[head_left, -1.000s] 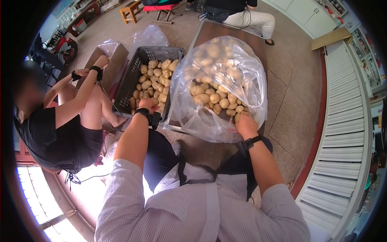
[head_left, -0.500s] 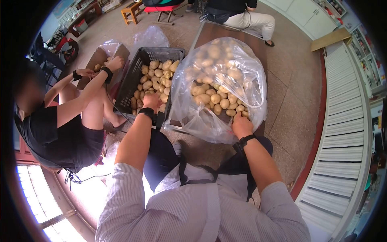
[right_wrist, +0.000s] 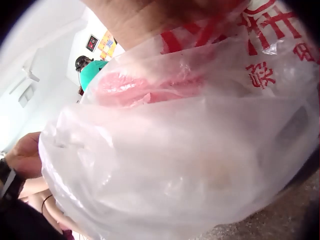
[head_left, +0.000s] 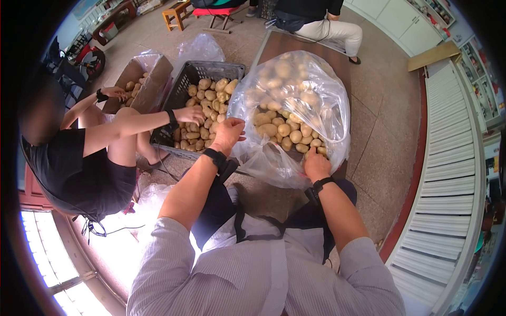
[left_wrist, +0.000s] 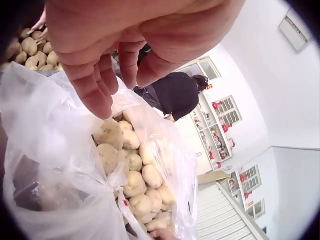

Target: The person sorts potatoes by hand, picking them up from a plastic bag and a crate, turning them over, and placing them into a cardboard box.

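Note:
My left hand [head_left: 229,136] hovers between the black crate and the plastic bag, its fingers loosely bent with nothing between them. In the left wrist view the same hand [left_wrist: 135,40] hangs over the bag's near side. A large clear plastic bag [head_left: 274,163] full of potatoes [head_left: 284,129] lies on a low brown table. At its near right rim my right hand [head_left: 318,166] grips the plastic, fingertips beside the potatoes. Translucent film [right_wrist: 150,150] with red print fills the right wrist view and partly hides that hand.
Left of the bag stands a black crate [head_left: 240,67] of potatoes; a seated person's hand [head_left: 190,115] reaches over it. Beyond is a cardboard box [head_left: 155,84] with more potatoes. Another person [head_left: 311,23] sits past the table [head_left: 269,45]. A white slatted radiator [head_left: 443,184] runs along the right.
My left hand has risen out of the crate and moved right towards the bag. The seated person's arm has swung from the box to the crate. My right hand stays at the bag's rim.

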`<state>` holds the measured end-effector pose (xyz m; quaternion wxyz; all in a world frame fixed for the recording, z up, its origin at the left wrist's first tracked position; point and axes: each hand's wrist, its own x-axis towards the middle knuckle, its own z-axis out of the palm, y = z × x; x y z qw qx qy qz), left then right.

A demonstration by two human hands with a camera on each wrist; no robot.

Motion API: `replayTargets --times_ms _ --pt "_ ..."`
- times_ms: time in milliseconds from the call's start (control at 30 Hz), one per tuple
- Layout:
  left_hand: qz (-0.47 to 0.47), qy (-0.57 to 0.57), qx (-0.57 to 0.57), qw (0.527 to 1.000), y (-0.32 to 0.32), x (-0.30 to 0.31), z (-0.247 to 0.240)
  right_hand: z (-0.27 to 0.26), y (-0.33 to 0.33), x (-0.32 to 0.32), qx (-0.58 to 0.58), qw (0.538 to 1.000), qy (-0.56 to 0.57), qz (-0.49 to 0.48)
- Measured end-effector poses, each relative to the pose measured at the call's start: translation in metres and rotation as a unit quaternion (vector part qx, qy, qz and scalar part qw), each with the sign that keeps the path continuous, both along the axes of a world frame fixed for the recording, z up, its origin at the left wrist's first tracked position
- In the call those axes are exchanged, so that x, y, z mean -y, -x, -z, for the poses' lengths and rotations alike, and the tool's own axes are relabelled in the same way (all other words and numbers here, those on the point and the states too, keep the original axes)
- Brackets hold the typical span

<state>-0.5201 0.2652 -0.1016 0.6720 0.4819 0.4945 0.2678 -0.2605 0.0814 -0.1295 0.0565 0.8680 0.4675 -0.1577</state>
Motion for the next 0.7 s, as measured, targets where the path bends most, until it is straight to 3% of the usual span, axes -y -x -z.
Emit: replayTargets --times_ms 167,367,400,433,467,533,567,633,667,700 --pt "0.022 -0.014 -0.011 1.000 -0.002 0.007 -0.007 -0.018 0.007 -0.004 -0.034 0.998 -0.021 0.046" --pt "0.032 0.015 0.028 0.999 -0.001 0.009 -0.009 -0.001 -0.014 -0.006 -0.150 0.962 -0.204 0.106" --pt "0.030 0.016 0.027 0.999 -0.002 0.011 -0.009 -0.009 -0.015 -0.005 -0.304 0.911 -0.220 0.172" --pt "0.046 0.027 0.043 0.998 -0.004 0.013 -0.009 -0.014 -0.015 -0.005 -0.449 0.831 -0.230 0.234" --pt "0.062 0.037 0.059 0.996 -0.006 0.015 -0.009 -0.014 -0.015 -0.006 -0.450 0.831 -0.229 0.233" --pt "0.081 0.042 0.076 0.993 -0.010 0.022 -0.012 -0.014 -0.015 -0.008 -0.590 0.718 -0.232 0.287" --pt "0.102 0.048 0.094 0.989 -0.012 0.025 -0.013 -0.013 -0.014 -0.008 -0.591 0.717 -0.232 0.288" --pt "0.127 0.051 0.085 0.987 -0.017 0.032 -0.016 -0.024 -0.005 -0.009 -0.724 0.591 -0.195 0.297" --pt "0.152 0.054 0.077 0.984 -0.019 0.036 -0.018 -0.028 0.001 -0.010 -0.725 0.591 -0.194 0.297" --pt "0.162 0.056 0.090 0.981 -0.021 0.039 -0.016 -0.031 0.006 -0.011 -0.762 0.553 -0.168 0.292"
